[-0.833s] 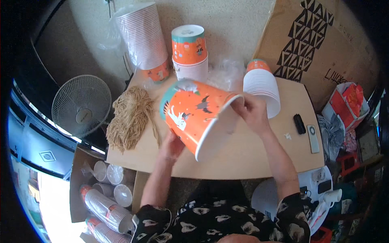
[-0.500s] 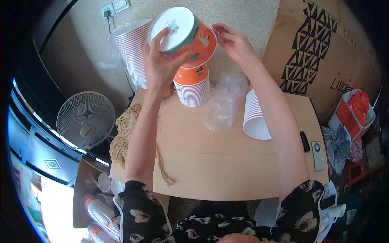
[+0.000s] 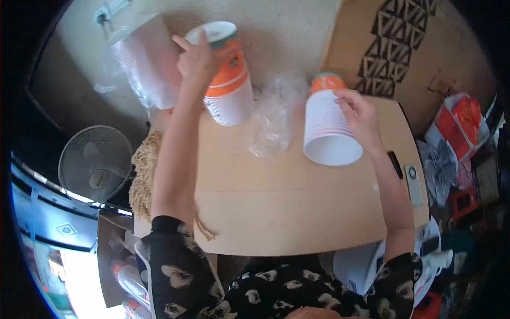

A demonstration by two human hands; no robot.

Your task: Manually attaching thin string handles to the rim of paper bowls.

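Observation:
My left hand point(image 3: 196, 63) is beside an orange paper bucket point(image 3: 229, 63) with a green band and a white base, upside down on a stack of paper buckets point(image 3: 232, 103) with white rims. Its fingers are spread, one of them at the bucket's base; the far side of the hand is hidden. On the right, my right hand point(image 3: 362, 118) is at the side of a second bucket stack point(image 3: 324, 114), which leans with its white mouth towards me. The fingertips are near its orange end, thumb apart from the fingers, and nothing is visibly held.
A crumpled clear plastic bag point(image 3: 272, 125) lies between the stacks. At back left stands a bagged white stack point(image 3: 151, 61). Beige cord point(image 3: 144, 173) hangs over the left table edge near a fan point(image 3: 95, 165). A slim white device point(image 3: 413, 184) lies at the right edge, before a large carton point(image 3: 390, 58).
The orange bucket has come down onto the middle stack, and my left hand has loosened around it. My right hand has left the bucket and moved down to the right stack. The view has shifted slightly.

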